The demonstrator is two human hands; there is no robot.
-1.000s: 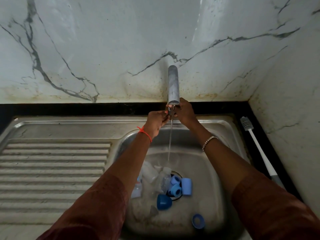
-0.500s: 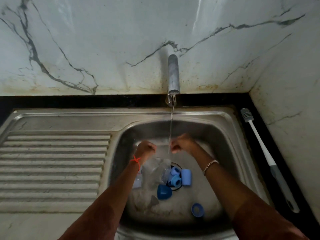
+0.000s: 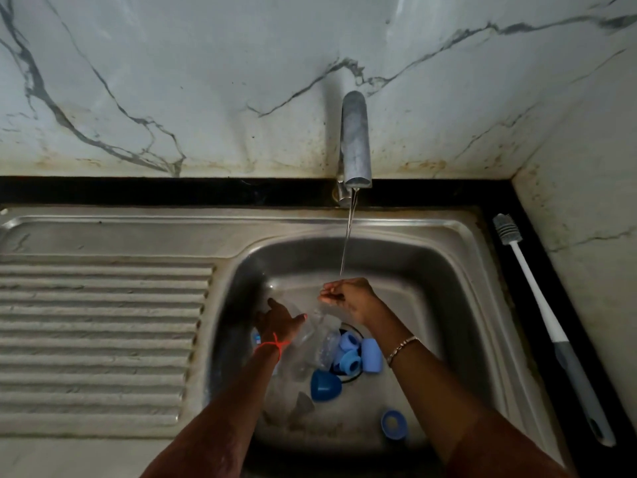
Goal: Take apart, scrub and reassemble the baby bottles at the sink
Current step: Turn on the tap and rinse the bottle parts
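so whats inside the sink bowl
Clear bottles, pale blue collars over the drain, a dark blue cap, a blue ring. The left hand and forearm hide part of the bottles.
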